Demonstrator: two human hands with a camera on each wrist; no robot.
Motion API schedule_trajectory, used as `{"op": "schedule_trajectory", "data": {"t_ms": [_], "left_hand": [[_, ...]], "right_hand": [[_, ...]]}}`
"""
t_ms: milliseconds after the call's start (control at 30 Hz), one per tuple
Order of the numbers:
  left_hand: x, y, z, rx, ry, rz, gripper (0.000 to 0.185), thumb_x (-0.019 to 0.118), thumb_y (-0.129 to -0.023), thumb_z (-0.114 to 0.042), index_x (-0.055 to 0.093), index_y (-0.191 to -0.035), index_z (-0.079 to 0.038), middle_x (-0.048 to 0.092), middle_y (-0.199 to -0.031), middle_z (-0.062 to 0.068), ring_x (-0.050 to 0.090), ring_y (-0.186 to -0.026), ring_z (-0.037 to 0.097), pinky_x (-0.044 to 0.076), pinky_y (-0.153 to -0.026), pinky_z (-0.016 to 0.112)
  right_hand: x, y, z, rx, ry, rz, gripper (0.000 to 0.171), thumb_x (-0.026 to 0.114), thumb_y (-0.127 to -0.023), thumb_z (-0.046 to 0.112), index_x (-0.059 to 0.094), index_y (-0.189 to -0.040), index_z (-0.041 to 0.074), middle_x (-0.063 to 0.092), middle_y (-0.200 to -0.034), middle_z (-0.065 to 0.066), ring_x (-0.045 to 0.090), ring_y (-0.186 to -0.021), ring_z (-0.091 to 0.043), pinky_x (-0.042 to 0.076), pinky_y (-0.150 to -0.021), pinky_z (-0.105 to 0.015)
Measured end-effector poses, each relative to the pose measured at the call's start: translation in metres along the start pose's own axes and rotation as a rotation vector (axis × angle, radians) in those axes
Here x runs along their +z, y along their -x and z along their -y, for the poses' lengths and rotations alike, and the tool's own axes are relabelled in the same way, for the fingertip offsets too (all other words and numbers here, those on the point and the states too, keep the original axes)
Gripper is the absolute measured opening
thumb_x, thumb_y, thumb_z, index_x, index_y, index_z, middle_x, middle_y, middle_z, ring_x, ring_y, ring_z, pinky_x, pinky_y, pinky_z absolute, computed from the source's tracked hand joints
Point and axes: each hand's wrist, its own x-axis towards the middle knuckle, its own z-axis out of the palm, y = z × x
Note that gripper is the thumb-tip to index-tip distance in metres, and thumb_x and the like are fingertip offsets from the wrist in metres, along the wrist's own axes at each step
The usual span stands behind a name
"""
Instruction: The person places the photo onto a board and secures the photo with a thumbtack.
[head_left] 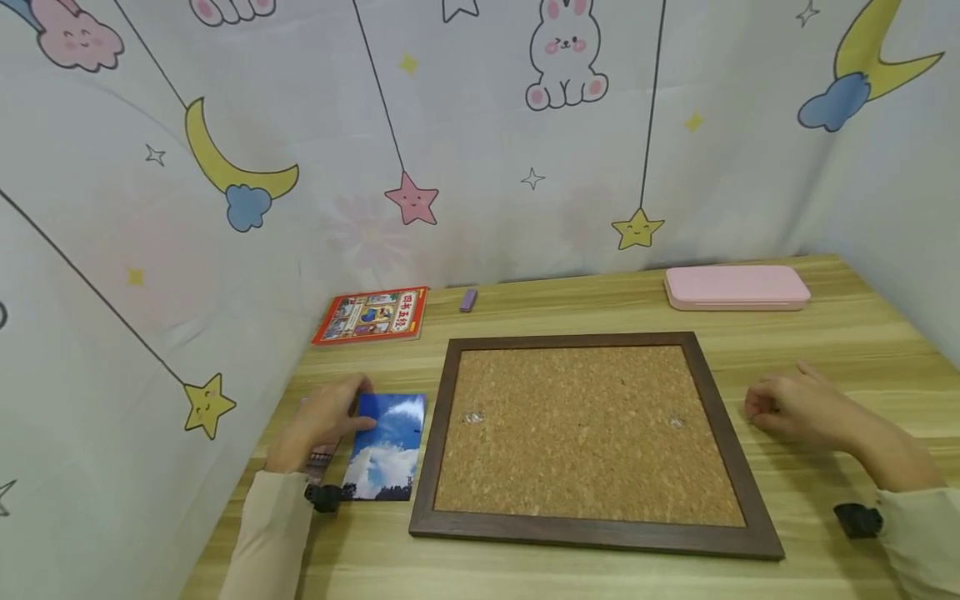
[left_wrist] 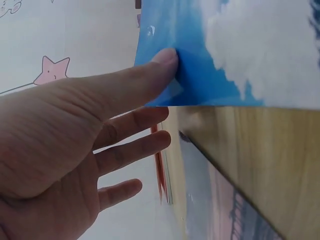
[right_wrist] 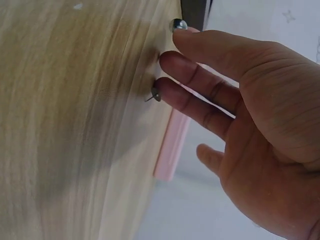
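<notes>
Down at the lower left of the head view, the left hand pinches the corner of a sky photo lying on the counter beside the cork board. Right of the board, the right hand rests with loose, empty grip, fingertips touching a thumbtack.

Blue sky, brown cork, pink case

By the left fingers, a blue photo with white clouds; brown-framed speckled tan corkboard; pink case.

Wooden table — corkboard, photo, book.
</notes>
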Motion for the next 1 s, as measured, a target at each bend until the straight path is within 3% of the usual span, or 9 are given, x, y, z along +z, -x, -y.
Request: {"op": "schedule_trajectory", "data": {"t_ms": [167, 300, 600, 767, 1000], "left_hand": [[-0.006, 0.0, 0.0, 0.011, 0.033, -0.032, 0.031, 0.068, -0.079, -0.023, 0.049, -0.1, -0.01, 0.058, -0.088, 0.004, 0.055, -0.079, 0.018, 0.047, -0.07, 0.035], [-0.014, 0.0, -0.001, 0.032, 0.094, -0.029, 0.025, 0.063, -0.083, -0.017, 0.048, -0.101, -0.009, 0.053, -0.076, 0.002, 0.049, -0.066, 0.015, 0.043, -0.06, 0.029], [-0.025, -0.004, -0.009, 0.112, 0.138, -0.027, 0.02, 0.057, -0.087, -0.014, 0.047, -0.104, -0.01, 0.054, -0.076, 0.002, 0.05, -0.065, 0.013, 0.04, -0.059, 0.029], [-0.028, -0.006, -0.009, 0.111, 0.181, -0.026, 0.018, 0.056, -0.088, -0.016, 0.048, -0.105, -0.012, 0.056, -0.078, 0.002, 0.052, -0.068, 0.013, 0.042, -0.061, 0.03], [-0.031, -0.006, -0.014, 0.101, 0.224, -0.027, 0.018, 0.055, -0.089, -0.018, 0.047, -0.105, -0.016, 0.054, -0.076, 0.002, 0.05, -0.066, 0.014, 0.042, -0.06, 0.029]], "right_hand": [[0.001, -0.003, 0.0, -0.002, -0.01, 0.013, 0.018, 0.068, -0.076, 0.012, 0.057, -0.075, 0.026, 0.054, -0.069, 0.02, 0.051, -0.066, 0.004, 0.013, -0.09, -0.067], [0.003, -0.006, 0.0, -0.017, -0.012, 0.003, 0.014, 0.067, -0.078, 0.014, 0.058, -0.077, 0.025, 0.055, -0.07, 0.02, 0.053, -0.068, 0.002, 0.017, -0.089, -0.065], [0.005, -0.018, 0.001, -0.142, 0.086, -0.092, 0.016, 0.064, -0.078, 0.01, 0.058, -0.076, 0.024, 0.053, -0.07, 0.021, 0.047, -0.065, 0.007, 0.043, -0.066, -0.032], [0.007, -0.023, 0.007, -0.136, 0.047, -0.1, 0.021, 0.06, -0.08, 0.006, 0.052, -0.071, 0.023, 0.045, -0.062, 0.017, 0.038, -0.054, 0.005, 0.036, -0.051, -0.02], [0.004, -0.03, 0.016, -0.126, -0.005, -0.092, 0.022, 0.056, -0.085, 0.006, 0.045, -0.07, 0.018, 0.038, -0.061, 0.012, 0.033, -0.054, 0.002, 0.03, -0.05, -0.019]]}}
